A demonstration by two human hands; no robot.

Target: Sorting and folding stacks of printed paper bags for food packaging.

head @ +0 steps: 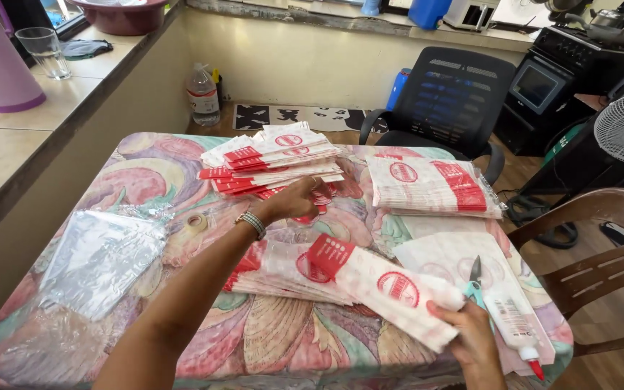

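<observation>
Around the fanned stack of white paper bags with red round labels [272, 162], a wrapped bundle of the same bags [433, 186] lies just right, clear plastic sleeves [99, 256] lie left, and a dark screen [536, 85] stands far right.

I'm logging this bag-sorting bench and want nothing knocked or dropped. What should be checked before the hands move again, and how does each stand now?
1. Right hand has a firm grip on the bag: ok, fingers clamp its end.
2. Left hand reaches the stack: ok, resting at its near edge.
3. Stack is tidy: not ok, bags fan out unevenly.
4. Scissors are safely placed: cannot tell, close beside the right hand.
5. Glue bottle is capped: ok, red tip on.
6. Tape roll is clear of the left arm: ok.
</observation>
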